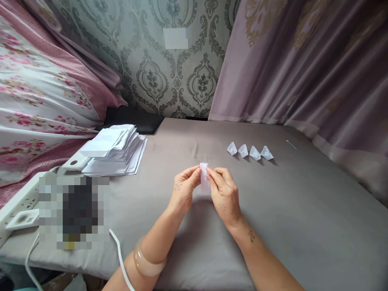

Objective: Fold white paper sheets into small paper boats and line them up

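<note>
Between both hands, above the grey cloth, is a small folded strip of white paper [204,178], held upright. My left hand [184,188] pinches its left edge between thumb and fingers. On the other side, my right hand [223,192] grips the right edge with its fingertips. Farther back to the right, several small folded white paper pieces [255,153], shaped like little boats, stand in a row on the cloth. Fingers partly cover the strip, so its exact folds cannot be made out.
A tall stack of white papers [113,155] sits at the left, in front of a black flat item [130,118]. Nearer me are a white power strip [22,196], a white cable [119,250] and a blurred-out patch. A thin stick [291,144] lies far right on the grey-covered surface [303,210].
</note>
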Demonstrator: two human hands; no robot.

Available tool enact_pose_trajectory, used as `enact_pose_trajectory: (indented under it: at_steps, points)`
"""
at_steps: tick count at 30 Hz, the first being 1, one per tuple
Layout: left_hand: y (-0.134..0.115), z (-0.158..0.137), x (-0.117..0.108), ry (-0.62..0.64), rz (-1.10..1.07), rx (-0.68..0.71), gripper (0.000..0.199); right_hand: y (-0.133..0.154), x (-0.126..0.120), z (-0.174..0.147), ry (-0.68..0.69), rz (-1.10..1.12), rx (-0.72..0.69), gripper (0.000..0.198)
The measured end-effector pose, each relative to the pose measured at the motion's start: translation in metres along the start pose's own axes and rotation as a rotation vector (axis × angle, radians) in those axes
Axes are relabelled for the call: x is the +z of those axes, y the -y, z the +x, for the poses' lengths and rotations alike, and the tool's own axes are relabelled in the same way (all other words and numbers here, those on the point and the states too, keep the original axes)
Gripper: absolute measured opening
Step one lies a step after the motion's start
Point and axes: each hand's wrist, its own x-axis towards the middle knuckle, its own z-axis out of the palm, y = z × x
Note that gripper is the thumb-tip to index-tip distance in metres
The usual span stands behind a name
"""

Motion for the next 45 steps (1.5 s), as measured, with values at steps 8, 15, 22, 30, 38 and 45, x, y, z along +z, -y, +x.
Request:
enact_pose_trajectory:
  at_steps: [8, 15, 22, 30, 38, 45]
  points:
    - [0.006, -0.001, 0.001, -0.014, 0.055, 0.038, 0.031, -0.002, 0.002, -0.004, 0.045, -0.080, -0.027, 0.038]
    - [0.005, 0.000, 0.001, -0.053, 0.089, 0.051, 0.031, 0.007, 0.003, -0.003, 0.076, 0.018, 0.040, 0.033]
    - [0.004, -0.005, 0.006, 0.029, 0.118, 0.094, 0.026, 0.009, 0.000, 0.004, -0.028, 0.118, 0.155, 0.016]
    - [0.008, -0.006, 0.007, 0.018, 0.158, 0.123, 0.025, 0.006, 0.000, 0.005, -0.038, 0.148, 0.195, 0.018]
    - [0.006, -0.008, 0.009, 0.018, 0.155, 0.104, 0.029, 0.002, 0.000, 0.009, 0.072, 0.323, 0.413, 0.021]
    - [0.002, -0.005, 0.004, -0.022, 0.137, -0.048, 0.032, 0.004, 0.002, 0.002, 0.095, 0.210, 0.322, 0.022]
